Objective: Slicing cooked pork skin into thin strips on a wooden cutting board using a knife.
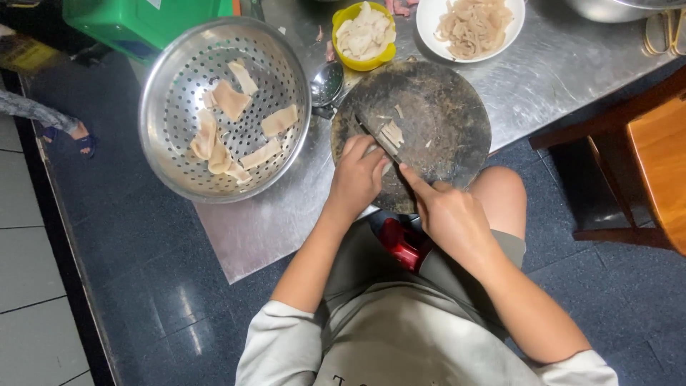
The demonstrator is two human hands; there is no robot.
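I look down at a shiny metal surface point(543, 78) with a big round metal strainer bowl with holes point(171, 121) that has pale flat strips in it, and just beside it a dark round wooden cutting board point(443, 121). My right hand point(450, 214) is clenched around the handle of a long knife point(375, 136), and my left hand point(355, 175) curls down onto the board right by the blade; whether it grasps anything I cannot tell. I think I am in the slicing step, and the small pale cut pieces point(391, 133) lie on the board by the blade, so the next cut needs fingers kept back.
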